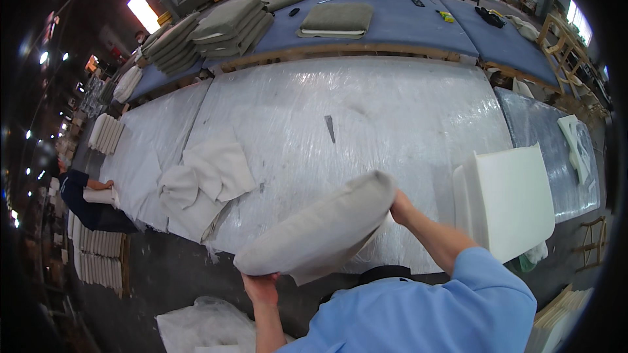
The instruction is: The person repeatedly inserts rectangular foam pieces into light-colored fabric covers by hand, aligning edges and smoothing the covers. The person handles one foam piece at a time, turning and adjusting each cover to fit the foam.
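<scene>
Handling the grey-beige cushion (317, 229) was judged to be the step in hand. It was held slantwise in front of the blue shirt (425, 310), over the near edge of the film-covered tabletop (275, 111), its right end farther out than its left. The right end was gripped by the right hand (401, 209); the left end was clasped from below by the left hand (261, 287) — the fingers of both were partly hidden. A fabric corner (309, 274) was seen hanging at the cushion's lower side. At the left, a crumpled pale cloth (219, 170) was spread on the tabletop, and at the right a white foam block (513, 199) was set, both apart from the cushion. Farther off, a dark wedge-shaped piece (330, 129) was seen. For the next move, steady support at both ends seemed to be called for — with the hanging corner kept free.
</scene>
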Motion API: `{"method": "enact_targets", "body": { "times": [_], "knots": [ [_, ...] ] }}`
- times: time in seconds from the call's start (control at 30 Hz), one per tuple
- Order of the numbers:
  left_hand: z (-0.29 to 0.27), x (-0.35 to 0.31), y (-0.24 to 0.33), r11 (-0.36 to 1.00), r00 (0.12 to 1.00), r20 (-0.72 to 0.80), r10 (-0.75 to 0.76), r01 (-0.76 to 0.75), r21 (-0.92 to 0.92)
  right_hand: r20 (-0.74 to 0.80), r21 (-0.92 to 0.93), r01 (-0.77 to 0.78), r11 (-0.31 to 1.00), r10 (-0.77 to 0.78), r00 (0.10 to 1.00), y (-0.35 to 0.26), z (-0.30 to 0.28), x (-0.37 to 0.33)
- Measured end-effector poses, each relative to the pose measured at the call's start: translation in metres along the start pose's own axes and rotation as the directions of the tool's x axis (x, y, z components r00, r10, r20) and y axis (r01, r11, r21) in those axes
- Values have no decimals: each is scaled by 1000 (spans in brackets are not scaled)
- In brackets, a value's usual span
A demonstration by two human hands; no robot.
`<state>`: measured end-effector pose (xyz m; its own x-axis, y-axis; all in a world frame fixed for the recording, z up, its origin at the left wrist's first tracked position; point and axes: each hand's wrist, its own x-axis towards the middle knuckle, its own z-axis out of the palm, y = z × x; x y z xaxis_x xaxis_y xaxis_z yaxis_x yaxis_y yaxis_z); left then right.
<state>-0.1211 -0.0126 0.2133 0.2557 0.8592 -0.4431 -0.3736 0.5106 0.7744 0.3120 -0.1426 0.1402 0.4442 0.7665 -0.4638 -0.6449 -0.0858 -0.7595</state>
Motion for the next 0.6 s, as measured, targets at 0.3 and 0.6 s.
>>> {"method": "enact_targets", "body": {
  "times": [0.3, 0.6],
  "knots": [
    [100, 94, 36, 982, 968, 232, 91, -126, 141, -132, 383, 157, 910, -115, 985, 66, 10, -189],
    [115, -37, -33, 722, 766, 642, 43, -468, 510, 227, -429, 395, 812, -327, 917, 110, 113, -215]
  ]
}}
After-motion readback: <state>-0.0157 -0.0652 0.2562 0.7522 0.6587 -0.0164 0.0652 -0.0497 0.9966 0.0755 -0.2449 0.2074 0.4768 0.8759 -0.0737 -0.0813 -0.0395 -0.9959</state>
